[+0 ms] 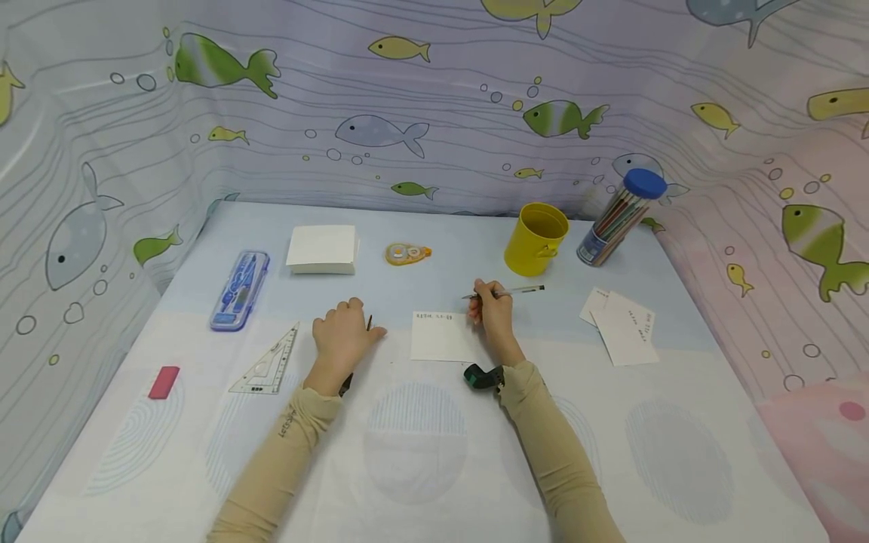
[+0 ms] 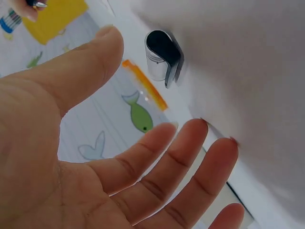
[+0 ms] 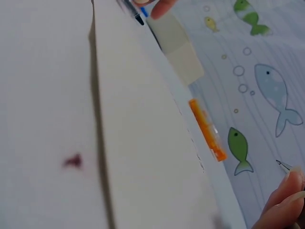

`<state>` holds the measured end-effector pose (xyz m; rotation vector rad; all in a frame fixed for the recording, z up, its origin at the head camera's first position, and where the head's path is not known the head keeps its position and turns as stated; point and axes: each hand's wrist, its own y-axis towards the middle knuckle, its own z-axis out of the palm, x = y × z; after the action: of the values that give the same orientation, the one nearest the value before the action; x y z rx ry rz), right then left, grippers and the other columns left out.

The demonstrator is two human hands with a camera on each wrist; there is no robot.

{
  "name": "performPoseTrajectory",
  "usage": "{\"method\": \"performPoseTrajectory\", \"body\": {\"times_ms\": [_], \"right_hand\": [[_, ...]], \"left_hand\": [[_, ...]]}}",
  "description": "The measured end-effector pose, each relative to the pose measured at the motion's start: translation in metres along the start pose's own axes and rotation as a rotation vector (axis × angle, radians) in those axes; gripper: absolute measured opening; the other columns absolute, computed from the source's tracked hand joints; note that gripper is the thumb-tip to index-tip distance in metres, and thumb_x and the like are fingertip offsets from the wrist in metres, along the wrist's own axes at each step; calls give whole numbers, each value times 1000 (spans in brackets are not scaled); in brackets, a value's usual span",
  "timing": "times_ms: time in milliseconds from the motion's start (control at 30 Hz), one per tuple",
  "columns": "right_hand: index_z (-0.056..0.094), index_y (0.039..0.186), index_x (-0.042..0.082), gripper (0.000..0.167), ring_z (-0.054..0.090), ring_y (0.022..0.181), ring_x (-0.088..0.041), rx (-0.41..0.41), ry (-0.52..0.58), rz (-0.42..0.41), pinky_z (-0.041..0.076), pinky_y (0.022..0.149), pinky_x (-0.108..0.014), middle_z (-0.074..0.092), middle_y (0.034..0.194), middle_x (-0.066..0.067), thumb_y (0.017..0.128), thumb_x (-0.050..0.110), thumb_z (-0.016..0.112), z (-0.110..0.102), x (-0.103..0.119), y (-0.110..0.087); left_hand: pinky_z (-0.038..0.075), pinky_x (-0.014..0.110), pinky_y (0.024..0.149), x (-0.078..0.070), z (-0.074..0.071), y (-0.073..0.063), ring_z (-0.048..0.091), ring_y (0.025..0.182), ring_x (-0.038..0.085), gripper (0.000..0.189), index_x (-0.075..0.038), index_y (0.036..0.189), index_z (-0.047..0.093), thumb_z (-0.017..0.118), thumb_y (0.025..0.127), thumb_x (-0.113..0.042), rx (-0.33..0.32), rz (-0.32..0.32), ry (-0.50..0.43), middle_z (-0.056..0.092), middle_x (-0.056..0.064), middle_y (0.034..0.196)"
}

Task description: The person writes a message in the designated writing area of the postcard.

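Note:
My right hand (image 1: 494, 317) pinches a clear-barrelled pen (image 1: 526, 289) above the right end of a white card (image 1: 441, 339). The pen lies nearly level, its tip pointing left, and the right wrist view shows the bare pen tip (image 3: 281, 163) beside the fingertips. A line of small handwriting runs along the card's top edge. To the card's left, my left hand (image 1: 342, 335) is low over the table, holding nothing. In the left wrist view its fingers are spread and loosely bent. Between thumb and fingers, apart from them, sits a clear pen cap (image 2: 162, 57) with a black clip.
Behind the hands stand a white card stack (image 1: 322, 249), correction tape (image 1: 407, 254), a yellow mug (image 1: 532, 241) and a blue-lidded pencil jar (image 1: 621, 219). Written cards (image 1: 624, 332) lie right. Leftward are a blue geometry case (image 1: 240, 290), set square (image 1: 268, 369) and red eraser (image 1: 164, 382).

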<state>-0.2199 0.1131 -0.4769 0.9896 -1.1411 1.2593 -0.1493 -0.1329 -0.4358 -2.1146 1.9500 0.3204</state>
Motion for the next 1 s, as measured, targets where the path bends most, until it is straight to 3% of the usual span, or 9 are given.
{"method": "performPoseTrajectory", "body": {"times_ms": [133,433,1000], "right_hand": [[47,73,10,30,46,40,-6,-14,-6,-2,36,37,-17,54,53,5,100,22,54,0,-2,1],[48,75,9,29,46,40,-5,-26,51,22,36,36,-15,55,53,4,100,22,54,-1,0,1],[49,73,11,31,47,41,-5,-49,19,20,38,38,-16,56,55,5,100,24,54,-9,-1,2]], "left_hand": [[49,54,79,1,-1,0,65,88,39,60,4,115,59,76,81,-43,12,4,0,67,21,102],[48,50,79,-1,1,2,67,89,38,53,3,117,60,78,81,-32,15,12,-13,70,21,102],[50,50,80,4,0,8,67,89,35,35,-2,118,64,68,89,-21,83,38,-34,72,17,103]]}}
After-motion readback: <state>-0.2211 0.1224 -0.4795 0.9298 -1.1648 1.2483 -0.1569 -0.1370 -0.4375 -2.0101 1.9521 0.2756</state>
